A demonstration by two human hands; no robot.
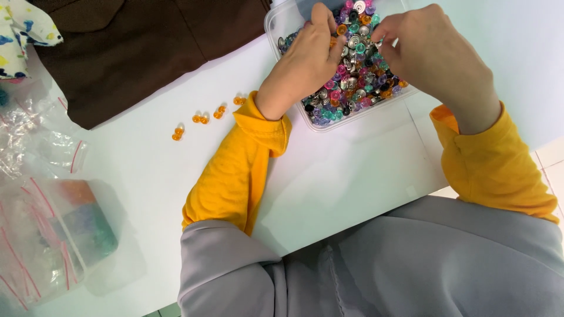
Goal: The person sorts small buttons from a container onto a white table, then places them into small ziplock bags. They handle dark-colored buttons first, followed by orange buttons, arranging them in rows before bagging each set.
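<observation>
One clear box (276, 26) stands at the far edge of the white tabletop (352, 176), full of small pins (352, 76) in pink, purple, teal, orange, black and silver, too many to count. Both hands are in it. The left hand (302, 64) has its fingers (329, 32) together on some pins; the right hand (432, 50) has its fingers curled down, but their grip cannot be seen. About eight orange pins (202, 118) lie in a row on the tabletop, left of the box. One brown cloth (135, 47) and two clear bags (53, 235) lie further left.
</observation>
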